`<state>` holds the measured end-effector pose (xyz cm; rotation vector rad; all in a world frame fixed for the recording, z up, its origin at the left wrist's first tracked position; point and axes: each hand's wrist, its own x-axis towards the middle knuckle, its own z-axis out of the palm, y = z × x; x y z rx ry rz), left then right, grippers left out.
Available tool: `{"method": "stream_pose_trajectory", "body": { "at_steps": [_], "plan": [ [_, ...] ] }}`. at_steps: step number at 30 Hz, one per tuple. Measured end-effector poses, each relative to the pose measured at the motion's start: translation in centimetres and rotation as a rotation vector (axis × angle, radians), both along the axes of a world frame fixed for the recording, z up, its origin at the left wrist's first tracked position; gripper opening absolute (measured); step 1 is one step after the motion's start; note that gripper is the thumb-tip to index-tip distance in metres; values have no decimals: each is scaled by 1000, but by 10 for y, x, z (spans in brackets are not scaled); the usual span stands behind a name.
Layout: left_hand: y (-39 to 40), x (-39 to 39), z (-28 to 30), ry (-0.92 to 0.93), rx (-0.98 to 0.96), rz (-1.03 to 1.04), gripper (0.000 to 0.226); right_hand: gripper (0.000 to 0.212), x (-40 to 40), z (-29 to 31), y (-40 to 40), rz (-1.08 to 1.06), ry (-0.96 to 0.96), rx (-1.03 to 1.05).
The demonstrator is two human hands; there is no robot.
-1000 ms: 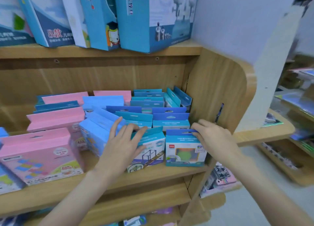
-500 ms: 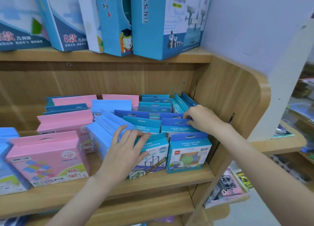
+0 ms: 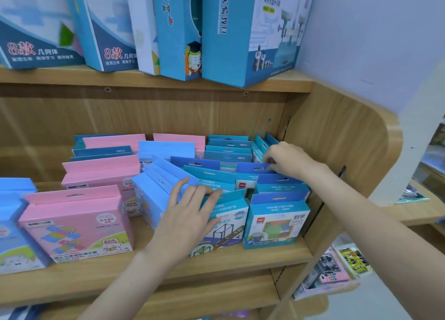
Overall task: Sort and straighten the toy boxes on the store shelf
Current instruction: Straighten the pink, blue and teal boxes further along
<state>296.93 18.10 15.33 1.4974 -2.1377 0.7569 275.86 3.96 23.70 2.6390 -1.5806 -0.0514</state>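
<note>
Head view: left hand [image 3: 190, 213] rests flat on tilted teal cardboard box [image 3: 224, 223]; right hand [image 3: 286, 159] seemingly pinches blue box's hang-tab [image 3: 255, 168]; next, align it upright.

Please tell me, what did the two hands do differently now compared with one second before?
The right hand left the front blue box by the shelf's side panel, reached back along the row and now pinches the hang tab of a blue box further behind. The left hand stayed flat on the tilted box with the frame drawing. The pink boxes did not move.
</note>
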Motion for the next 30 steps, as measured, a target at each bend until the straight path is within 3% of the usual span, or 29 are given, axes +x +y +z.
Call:
{"method": "stream_pose_trajectory", "body": {
  "at_steps": [8, 11, 14, 17, 21, 24, 27, 30],
  "plan": [
    [0, -1, -1, 5, 2, 4, 56, 19, -23, 3, -1, -107, 64, -186],
    [0, -1, -1, 4, -5, 4, 57, 15, -21, 14, 13, -62, -110, -159],
    [0, -2, -1, 7, -4, 6, 58, 16, -19, 29, 49, 117, -310, 107],
    [0, -1, 0, 9, -2, 0, 56, 19, -19, 9, 72, 142, -131, 275],
    [1, -1, 0, 5, 16, -10, 55, 9, -27, -8, 70, 85, 78, 24],
    [1, -1, 0, 7, 39, -14, 57, 14, -33, -1, 65, 49, 162, -69],
    [3, -1, 2, 57, 51, -61, 55, 16, -31, -3, 65, 31, 195, -84],
    [9, 3, 8, 240, 42, -142, 45, 29, -29, -5, 72, 53, 140, -133]
  ]
}}
